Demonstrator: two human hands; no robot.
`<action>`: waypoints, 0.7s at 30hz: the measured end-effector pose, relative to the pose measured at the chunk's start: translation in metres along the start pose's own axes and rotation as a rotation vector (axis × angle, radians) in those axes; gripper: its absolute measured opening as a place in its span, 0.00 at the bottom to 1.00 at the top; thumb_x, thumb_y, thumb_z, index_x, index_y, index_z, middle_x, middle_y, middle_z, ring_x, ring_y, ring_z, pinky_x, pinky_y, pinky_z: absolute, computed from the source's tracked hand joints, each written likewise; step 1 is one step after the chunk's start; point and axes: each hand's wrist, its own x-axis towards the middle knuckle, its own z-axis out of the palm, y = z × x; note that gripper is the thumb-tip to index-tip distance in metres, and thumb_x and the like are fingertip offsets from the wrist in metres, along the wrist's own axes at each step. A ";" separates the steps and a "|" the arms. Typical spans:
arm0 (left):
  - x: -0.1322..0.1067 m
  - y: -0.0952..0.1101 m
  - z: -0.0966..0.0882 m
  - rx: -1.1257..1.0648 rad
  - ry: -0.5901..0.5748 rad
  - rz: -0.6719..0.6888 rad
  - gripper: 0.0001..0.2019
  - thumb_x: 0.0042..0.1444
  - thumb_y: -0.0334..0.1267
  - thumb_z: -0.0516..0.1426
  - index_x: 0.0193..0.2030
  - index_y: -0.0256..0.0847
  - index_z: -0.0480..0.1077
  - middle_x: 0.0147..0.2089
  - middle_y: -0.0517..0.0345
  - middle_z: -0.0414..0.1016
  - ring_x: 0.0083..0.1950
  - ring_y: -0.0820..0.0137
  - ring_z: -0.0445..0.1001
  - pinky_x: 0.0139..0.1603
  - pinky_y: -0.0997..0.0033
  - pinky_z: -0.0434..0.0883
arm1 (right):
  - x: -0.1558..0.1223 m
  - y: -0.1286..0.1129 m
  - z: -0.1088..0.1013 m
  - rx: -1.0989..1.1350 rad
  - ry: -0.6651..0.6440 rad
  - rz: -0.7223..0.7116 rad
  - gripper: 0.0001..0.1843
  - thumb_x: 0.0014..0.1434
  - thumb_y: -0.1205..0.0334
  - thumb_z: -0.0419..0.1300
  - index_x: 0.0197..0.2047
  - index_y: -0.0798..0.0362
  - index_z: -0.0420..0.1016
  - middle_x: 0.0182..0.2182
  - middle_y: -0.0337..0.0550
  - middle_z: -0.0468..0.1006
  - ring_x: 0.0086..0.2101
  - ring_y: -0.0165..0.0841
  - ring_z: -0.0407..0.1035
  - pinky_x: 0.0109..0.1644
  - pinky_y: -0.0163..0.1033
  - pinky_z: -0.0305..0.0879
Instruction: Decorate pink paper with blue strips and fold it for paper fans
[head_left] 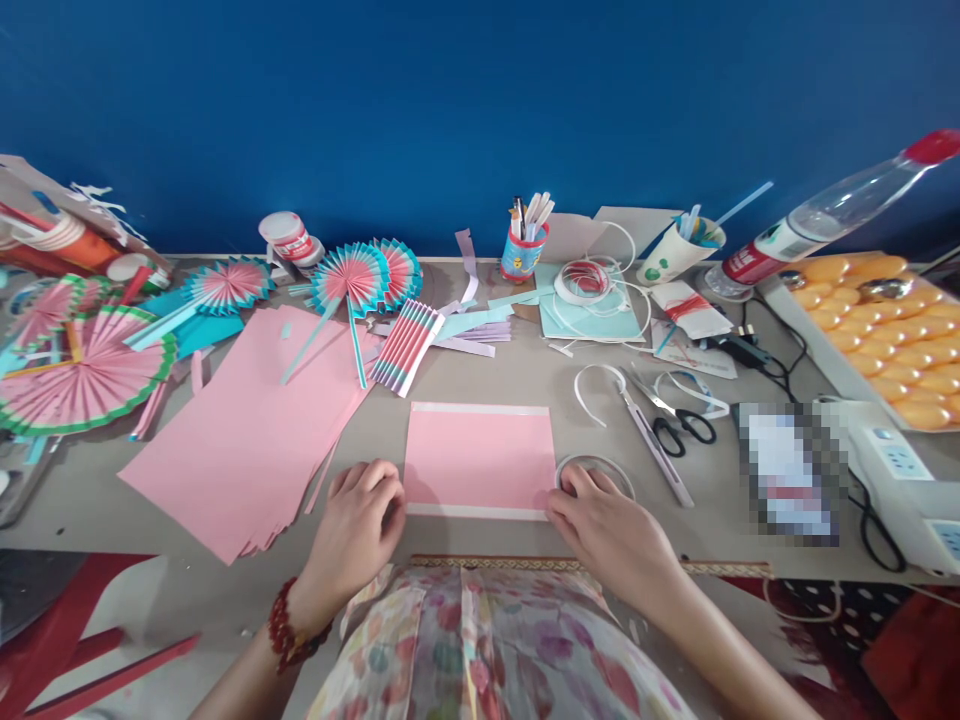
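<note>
A pink paper sheet (478, 458) with white strips along its far and near edges lies flat on the table before me. My left hand (360, 525) pinches its near left corner with curled fingers. My right hand (604, 525) presses on its near right corner, fingers closed over the edge. A roll of clear tape (600, 466) lies just behind my right hand, partly covered by it.
A stack of pink sheets (240, 440) lies to the left, with folded paper fans (90, 370) beyond. Scissors (675, 420) and a craft knife (652, 445) lie right of the sheet. A power strip (900, 480), an egg tray (885, 330), a bottle (840, 225) and cups (523, 250) stand further back.
</note>
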 end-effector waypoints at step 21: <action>0.000 -0.002 -0.007 0.051 0.074 -0.034 0.04 0.55 0.31 0.54 0.34 0.43 0.61 0.40 0.54 0.69 0.41 0.61 0.69 0.43 0.60 0.65 | 0.010 -0.012 -0.015 -0.082 -0.094 0.062 0.13 0.64 0.62 0.54 0.34 0.48 0.80 0.38 0.46 0.75 0.39 0.37 0.69 0.30 0.36 0.57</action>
